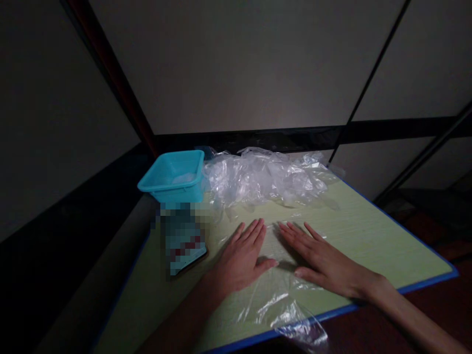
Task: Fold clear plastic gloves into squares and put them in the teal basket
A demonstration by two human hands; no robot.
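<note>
A clear plastic bag (271, 300) lies spread over the front of the pale yellow-green table (376, 231), and its near end hangs over the blue edge. My left hand (241, 260) rests flat on the bag with its fingers stretched forward. To its right, my right hand (320, 258) is held palm down over the same bag, fingers extended and a little apart. Whether its palm touches the plastic, I cannot tell. Neither hand grips anything.
Crumpled clear plastic bags (265, 177) are heaped along the table's far side. A turquoise basin (197, 189) with something whitish inside stands at the back left. Before it lies a phone-like device (188, 263), mostly pixelated. Cabinet panels (239, 69) rise behind the table.
</note>
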